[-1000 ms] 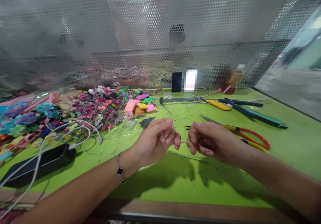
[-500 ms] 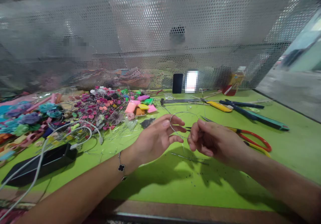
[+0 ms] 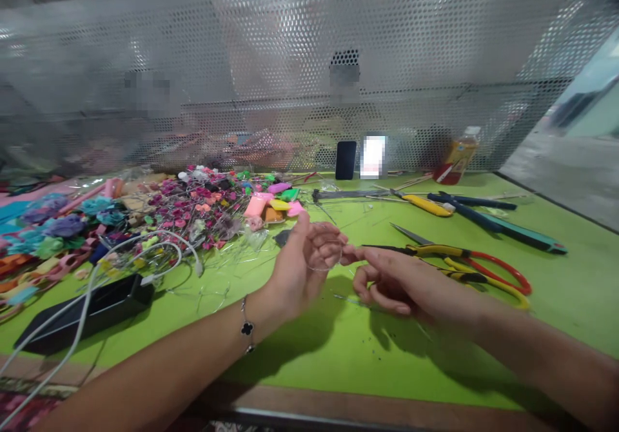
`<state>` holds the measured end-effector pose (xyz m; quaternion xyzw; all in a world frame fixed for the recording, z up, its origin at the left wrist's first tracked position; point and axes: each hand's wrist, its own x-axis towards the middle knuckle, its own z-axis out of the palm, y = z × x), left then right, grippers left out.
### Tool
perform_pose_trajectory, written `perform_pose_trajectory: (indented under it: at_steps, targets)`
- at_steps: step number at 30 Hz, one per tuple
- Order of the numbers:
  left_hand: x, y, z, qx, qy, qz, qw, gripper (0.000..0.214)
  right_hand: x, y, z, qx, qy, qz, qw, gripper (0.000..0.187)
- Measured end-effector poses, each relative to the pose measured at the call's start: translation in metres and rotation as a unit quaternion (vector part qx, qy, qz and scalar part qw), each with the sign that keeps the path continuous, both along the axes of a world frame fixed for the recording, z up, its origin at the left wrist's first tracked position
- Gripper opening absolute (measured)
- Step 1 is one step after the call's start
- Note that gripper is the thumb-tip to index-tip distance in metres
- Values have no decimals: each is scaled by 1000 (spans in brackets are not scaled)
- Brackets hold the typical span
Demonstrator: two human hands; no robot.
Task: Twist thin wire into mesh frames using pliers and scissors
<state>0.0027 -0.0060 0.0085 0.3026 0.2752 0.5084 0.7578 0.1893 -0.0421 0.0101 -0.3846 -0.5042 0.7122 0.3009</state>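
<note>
My left hand [image 3: 304,264] is raised over the green table [image 3: 338,342], fingers curled, with a thin wire loop [image 3: 325,256] around its fingers. My right hand [image 3: 401,284] sits just to its right, index finger and thumb pinched at the wire's end where the two hands meet. The wire is faint and partly blurred. A bracelet with a black clover charm [image 3: 247,329] hangs on my left wrist.
Scissors with red and yellow handles [image 3: 464,261], yellow pliers [image 3: 425,204] and dark blue tools [image 3: 488,216] lie right of my hands. A heap of small coloured flowers and beads [image 3: 193,209] lies left, with a black box and white cable [image 3: 97,296]. Two phones [image 3: 360,158] and a bottle [image 3: 454,155] lean on a perforated metal screen.
The wire, a wide arc between both hands, now sits as a small loop on my left fingers. My left hand turned upward; my right hand dropped and stretched toward it.
</note>
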Motion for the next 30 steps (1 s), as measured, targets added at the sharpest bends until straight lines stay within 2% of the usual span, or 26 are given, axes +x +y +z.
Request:
perform_pose_trajectory:
  at_steps: [3,7,18,23,26,30]
  targets:
    - [-7,11,0,-25,27,-33,999,74,8,3,1,15,-29,-7,999,49]
    - [-11,14,-1,-29,62,-84,994,85,11,6,4,56,-75,-31,995,51]
    - [-10,10,-5,-12,77,-111,991,85,10,8,4,94,-93,-46,990,52]
    - [-10,10,-7,-10,84,-152,985,89,11,9,2,156,-108,-53,980,47]
    - [-11,12,-9,-22,69,-189,979,87,15,11,0,261,-169,-74,947,37]
    - [-14,14,-9,-41,56,-214,974,76,21,15,0,427,-279,-93,855,24]
